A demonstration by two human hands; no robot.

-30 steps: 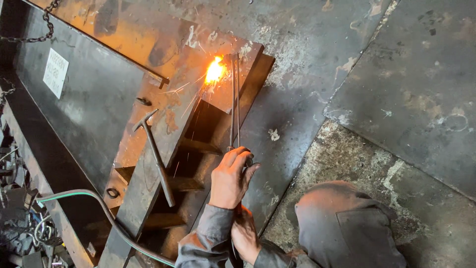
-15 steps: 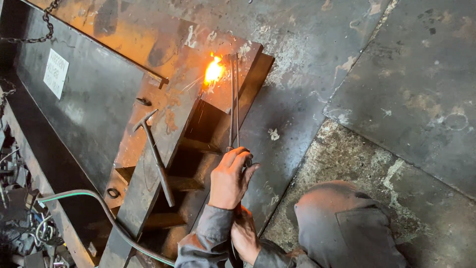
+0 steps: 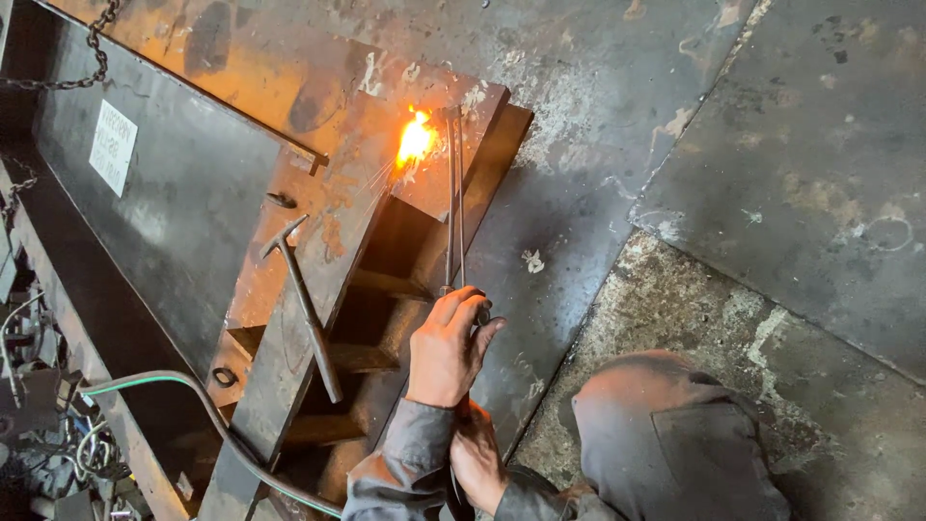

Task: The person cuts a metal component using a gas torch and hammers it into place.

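Left grip (image 3: 446, 349) wrapped round long thin metal cutting torch (image 3: 453, 203); right grip (image 3: 477, 458) clamped lower. Best held steady, orange flame (image 3: 416, 138) tracking along rusty steel beam (image 3: 338, 241).

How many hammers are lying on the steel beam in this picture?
1. A single hammer lies on the rusty beam, left of the torch that the left hand grips, head end toward the flame. Others may be hidden in the clutter at lower left.

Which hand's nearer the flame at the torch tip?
Left. The left hand grips the cutting torch further up its tubes; the right hand holds it lower, farther from the flame.
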